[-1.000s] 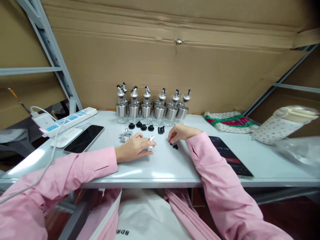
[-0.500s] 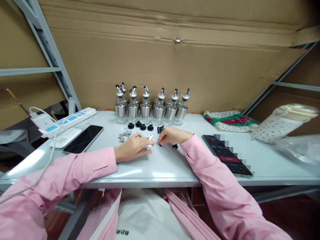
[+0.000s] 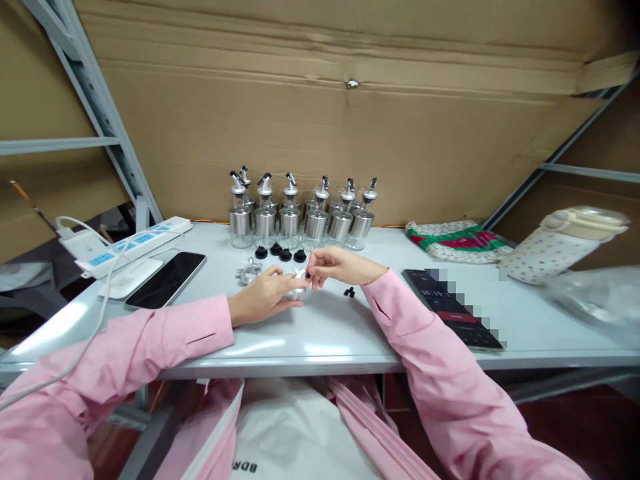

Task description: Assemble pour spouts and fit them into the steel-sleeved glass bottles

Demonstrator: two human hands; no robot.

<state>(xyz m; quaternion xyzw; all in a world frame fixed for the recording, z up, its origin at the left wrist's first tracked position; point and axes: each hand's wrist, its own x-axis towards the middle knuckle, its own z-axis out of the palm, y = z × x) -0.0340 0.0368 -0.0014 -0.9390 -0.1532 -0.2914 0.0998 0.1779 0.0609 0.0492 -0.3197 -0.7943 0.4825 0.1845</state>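
Observation:
Between its thumb and fingers, my left hand (image 3: 267,295) holds a silver pourer cap (image 3: 299,285) down on the table. My right hand (image 3: 337,267) pinches a small black part (image 3: 309,275) against the top of that cap; its exact shape is mostly hidden by the fingertips. Just behind my left hand lie more silver pourer caps (image 3: 249,271). Several black stoppers (image 3: 285,255) stand in a row in front of the bottles. A little cluster of small black pieces (image 3: 349,292) lies to the right, below my right wrist.
Glass bottles (image 3: 315,227) with steel bands and pourers line the back. At left are a power strip (image 3: 137,248) and a phone (image 3: 167,280). Another phone (image 3: 453,310), a patterned cloth (image 3: 457,241), a dotted flask (image 3: 557,247) and a plastic bag (image 3: 595,300) occupy the right.
My right hand has moved left and slightly up, bringing the small black part from the table to the silver cap. My left hand stays put around the cap.

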